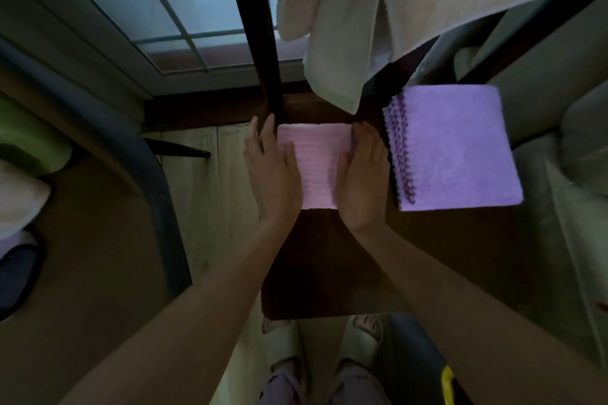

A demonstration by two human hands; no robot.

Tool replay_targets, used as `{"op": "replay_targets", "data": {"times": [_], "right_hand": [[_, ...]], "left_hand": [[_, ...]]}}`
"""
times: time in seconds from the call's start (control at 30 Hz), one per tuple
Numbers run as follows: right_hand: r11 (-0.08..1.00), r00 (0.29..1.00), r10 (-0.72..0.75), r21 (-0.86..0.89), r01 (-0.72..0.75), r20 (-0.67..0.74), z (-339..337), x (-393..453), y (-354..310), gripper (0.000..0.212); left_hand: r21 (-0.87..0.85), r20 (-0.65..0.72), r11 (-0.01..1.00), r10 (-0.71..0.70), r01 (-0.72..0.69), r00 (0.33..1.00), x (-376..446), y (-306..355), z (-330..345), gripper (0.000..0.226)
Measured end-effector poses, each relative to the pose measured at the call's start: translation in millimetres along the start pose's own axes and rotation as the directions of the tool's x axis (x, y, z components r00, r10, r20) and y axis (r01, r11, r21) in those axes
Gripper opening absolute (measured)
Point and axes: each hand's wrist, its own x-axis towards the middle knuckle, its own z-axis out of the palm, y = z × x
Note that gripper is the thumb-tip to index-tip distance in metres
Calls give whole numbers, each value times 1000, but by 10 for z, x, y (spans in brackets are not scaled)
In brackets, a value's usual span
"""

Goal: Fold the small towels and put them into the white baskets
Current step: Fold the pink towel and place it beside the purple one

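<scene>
Between flat palms: one folded pink ribbed towel (pixel 314 166), left hand (pixel 271 171) and right hand (pixel 362 181) pressing its sides, fingers straight; one purple folded-towel stack (pixel 454 148) just right; baskets unseen.

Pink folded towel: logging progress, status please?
Left hand and right hand flat, open, pressing pink folded towel on dark wooden table. Purple folded towel stack alongside. No basket visible.

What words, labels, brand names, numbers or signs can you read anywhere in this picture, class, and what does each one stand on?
None: no readable text shows anywhere in the picture.
Pink towel, under the left hand and right hand: plain ribbed cloth, no tag or print showing.
Purple towels: plain, with stitched edges only.
Hanging pale towels: no label in view.
Dark wooden table: no markings.
</scene>
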Motion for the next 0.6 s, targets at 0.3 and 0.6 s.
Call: {"op": "replay_targets", "data": {"times": [0.3,0.6], "right_hand": [[940,919,-264,-135,313,293,210,77,161,62],[930,876,-184,-209,301,445,127,322,107,67]], "left_hand": [[234,410,850,354,-472,841,125,-413,53,57],[405,611,715,252,-570,751,488,-245,-21,65]]}}
